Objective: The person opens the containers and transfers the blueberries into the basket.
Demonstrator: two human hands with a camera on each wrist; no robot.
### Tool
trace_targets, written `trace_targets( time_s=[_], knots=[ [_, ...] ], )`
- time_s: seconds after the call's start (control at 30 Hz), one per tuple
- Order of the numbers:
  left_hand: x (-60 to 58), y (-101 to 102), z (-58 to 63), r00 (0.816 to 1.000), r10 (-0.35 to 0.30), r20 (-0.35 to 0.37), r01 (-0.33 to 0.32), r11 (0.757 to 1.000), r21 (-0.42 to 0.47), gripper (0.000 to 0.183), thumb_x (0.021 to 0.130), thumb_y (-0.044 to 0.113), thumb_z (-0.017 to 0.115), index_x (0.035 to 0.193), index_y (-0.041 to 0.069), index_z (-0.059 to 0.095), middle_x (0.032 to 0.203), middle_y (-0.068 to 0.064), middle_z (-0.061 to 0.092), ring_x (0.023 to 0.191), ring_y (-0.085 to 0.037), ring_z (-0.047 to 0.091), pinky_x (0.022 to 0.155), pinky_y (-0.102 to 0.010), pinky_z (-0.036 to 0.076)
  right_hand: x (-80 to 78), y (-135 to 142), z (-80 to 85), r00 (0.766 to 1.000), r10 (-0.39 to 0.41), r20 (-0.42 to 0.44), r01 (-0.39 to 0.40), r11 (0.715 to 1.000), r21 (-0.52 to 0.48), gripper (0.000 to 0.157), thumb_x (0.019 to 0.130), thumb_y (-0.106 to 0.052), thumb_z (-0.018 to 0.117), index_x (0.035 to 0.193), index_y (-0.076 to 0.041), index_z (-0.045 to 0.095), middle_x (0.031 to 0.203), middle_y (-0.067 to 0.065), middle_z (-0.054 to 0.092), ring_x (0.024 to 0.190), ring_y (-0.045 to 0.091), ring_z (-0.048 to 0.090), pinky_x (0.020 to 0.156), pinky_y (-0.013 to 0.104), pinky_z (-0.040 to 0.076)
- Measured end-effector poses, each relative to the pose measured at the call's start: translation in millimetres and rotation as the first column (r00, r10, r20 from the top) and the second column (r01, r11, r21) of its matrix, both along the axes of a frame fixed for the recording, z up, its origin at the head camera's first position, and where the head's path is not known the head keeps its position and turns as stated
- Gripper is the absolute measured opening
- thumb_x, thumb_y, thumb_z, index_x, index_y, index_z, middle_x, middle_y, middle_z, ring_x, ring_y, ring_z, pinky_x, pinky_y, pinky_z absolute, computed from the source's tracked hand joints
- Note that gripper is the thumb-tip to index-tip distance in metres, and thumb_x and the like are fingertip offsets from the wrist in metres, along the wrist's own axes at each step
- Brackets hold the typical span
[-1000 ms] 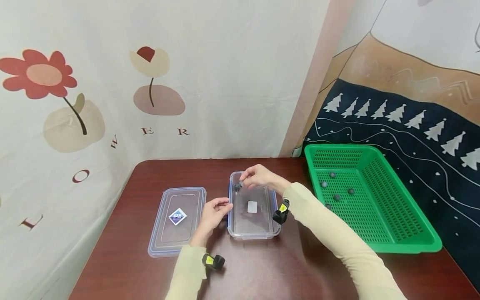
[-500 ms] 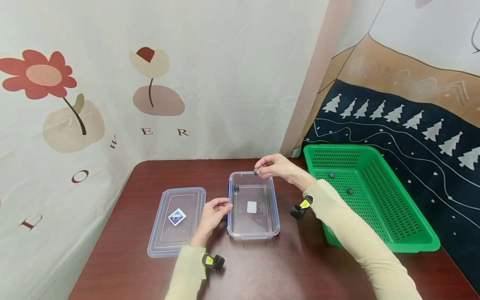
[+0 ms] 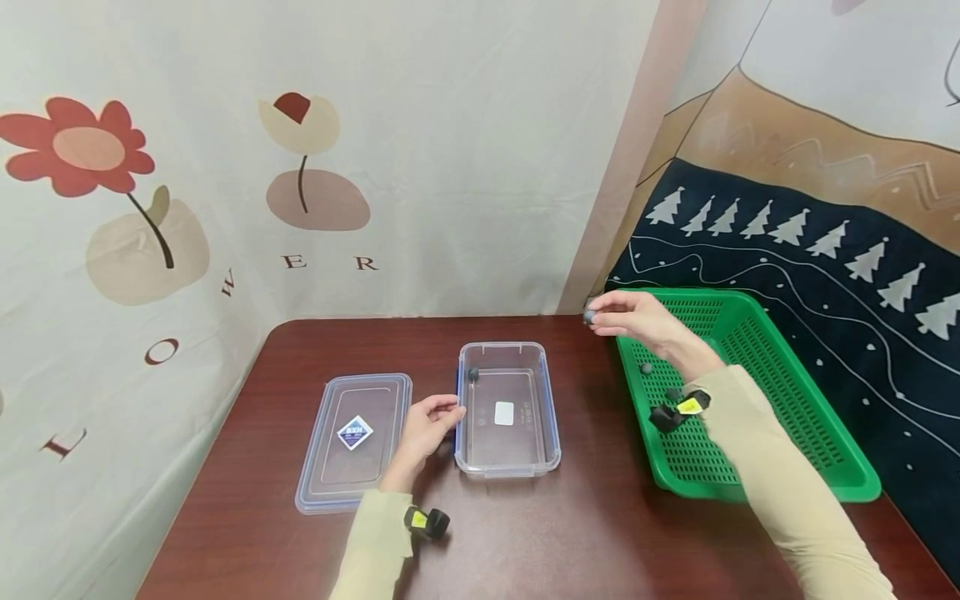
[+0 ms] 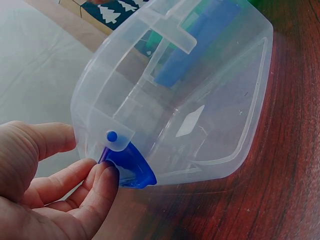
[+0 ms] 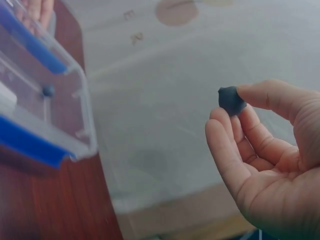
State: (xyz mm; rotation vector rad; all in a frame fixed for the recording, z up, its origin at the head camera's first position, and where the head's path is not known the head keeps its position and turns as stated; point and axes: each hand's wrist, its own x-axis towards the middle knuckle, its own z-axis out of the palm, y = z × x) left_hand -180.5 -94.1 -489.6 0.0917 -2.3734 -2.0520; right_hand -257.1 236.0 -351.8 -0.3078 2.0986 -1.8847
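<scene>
My right hand [image 3: 633,321] pinches a small dark blue-grey blueberry [image 5: 231,101] between thumb and fingertips. It is held above the left edge of a green perforated basket [image 3: 813,400]. Several round berries sit in that basket, one of them a berry [image 3: 646,368] near its left wall; my arm hides part of the inside. My left hand [image 3: 427,433] holds the left side of a clear lidless plastic box [image 3: 525,458]. Bent fingertips are on its blue latch [image 4: 132,167], and the thumb lies by the rim. Inside the box, at the far left, lies one berry [image 3: 473,374].
A clear lid [image 3: 330,475] with a blue edge and a diamond label lies left of the box on the reddish-brown table [image 3: 495,550]. Behind the table hangs a printed curtain [image 3: 450,167]; a dark patterned cloth [image 3: 795,308] is behind the basket.
My right hand has moved from the far left of the box to the right, over the basket's edge, carrying a blueberry. One berry stays in the box. The left hand keeps its place.
</scene>
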Motion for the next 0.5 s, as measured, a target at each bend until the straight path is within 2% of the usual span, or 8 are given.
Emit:
trace_targets(
  time_s=[0.07, 0.1, 0.37, 0.5],
  knots=[
    [-2.6, -0.4, -5.3, 1.0, 0.005, 0.003, -0.005, 1.0, 0.002, 0.027, 0.082, -0.001, 0.067, 0.105, -0.014, 0.061, 0.088, -0.016, 0.066, 0.069, -0.005, 0.057, 0.063, -0.016, 0.049, 3.6, 12.8, 0.5, 1.0, -0.01, 0.006, 0.01, 0.999, -0.046, 0.015, 0.089, 0.002, 0.059, 0.098, -0.009, 0.065, 0.091, 0.003, 0.065, 0.083, 0.015, 0.065, 0.08, 0.026, 0.052],
    [-2.6, -0.4, -5.1, 1.0, 0.005, 0.004, -0.005, 1.0, 0.001, 0.027, 0.082, -0.001, 0.067, 0.105, -0.014, 0.061, 0.088, -0.016, 0.066, 0.069, -0.005, 0.057, 0.063, -0.017, 0.049, 5.4, 18.2, 0.0, 1.0, -0.017, 0.01, 0.018, 0.998, -0.066, 0.016, 0.089, 0.003, 0.059, 0.097, -0.009, 0.066, 0.09, 0.003, 0.065, 0.083, 0.014, 0.065, 0.08, 0.025, 0.053],
    [-0.6, -0.6, -1.7, 1.0, 0.004, 0.009, -0.004, 1.0, -0.016, 0.028, 0.082, 0.001, 0.068, 0.105, -0.014, 0.061, 0.089, -0.017, 0.066, 0.07, -0.007, 0.058, 0.065, -0.023, 0.052, 16.6, 57.0, -14.4, 0.998, -0.058, 0.032, 0.064, 0.973, -0.22, 0.019, 0.089, 0.009, 0.056, 0.094, -0.006, 0.067, 0.09, 0.005, 0.067, 0.083, 0.014, 0.067, 0.078, 0.025, 0.053],
    [-0.1, -0.1, -1.2, 1.0, 0.004, 0.017, -0.004, 1.0, -0.007, 0.028, 0.082, 0.001, 0.068, 0.105, -0.014, 0.061, 0.089, -0.016, 0.066, 0.07, -0.007, 0.058, 0.064, -0.02, 0.051, 20.5, 75.5, -25.1, 0.996, -0.084, 0.04, 0.093, 0.954, -0.286, 0.024, 0.089, 0.012, 0.052, 0.092, -0.006, 0.068, 0.089, 0.005, 0.068, 0.082, 0.014, 0.067, 0.078, 0.026, 0.053]
  ],
)
